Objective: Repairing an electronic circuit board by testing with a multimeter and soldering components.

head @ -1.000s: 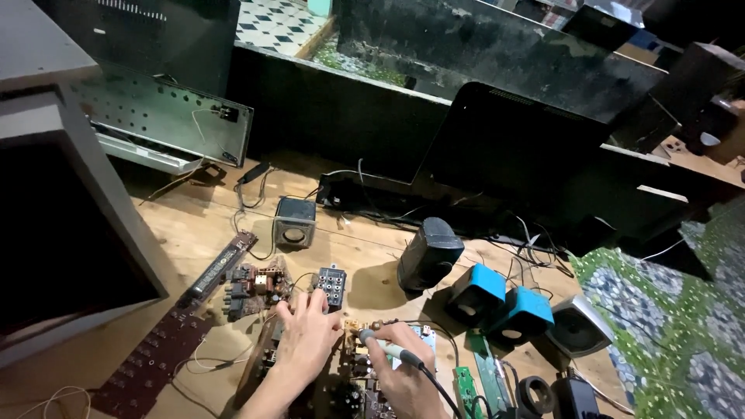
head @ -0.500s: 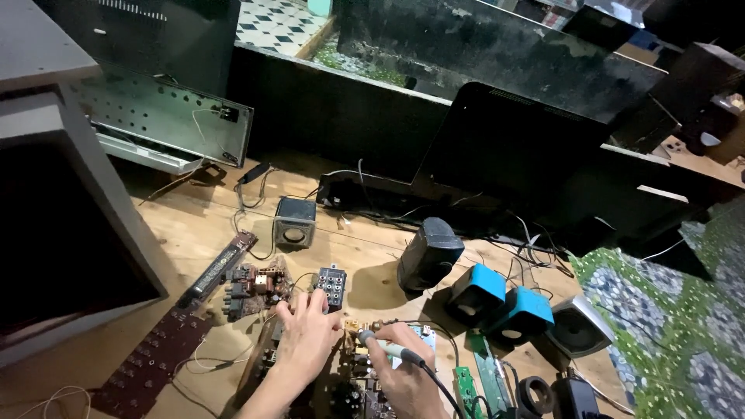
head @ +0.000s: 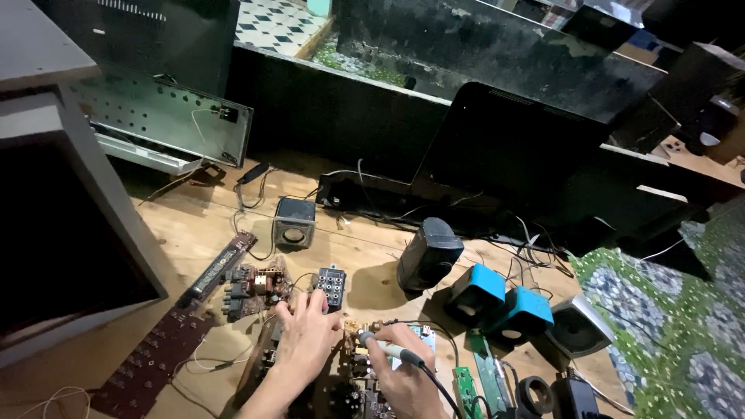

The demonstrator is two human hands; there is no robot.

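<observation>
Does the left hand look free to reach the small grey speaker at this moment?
Probably yes: the left hand rests on the circuit board, and only bare bench lies between it and the grey speaker.

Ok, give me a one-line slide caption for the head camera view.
Left hand steadies a circuit board while the right hand holds a soldering iron beside two blue speakers.

Right hand (head: 403,372) holds soldering iron (head: 392,351) over circuit board (head: 361,372); left hand (head: 306,341) steadies it.
</observation>
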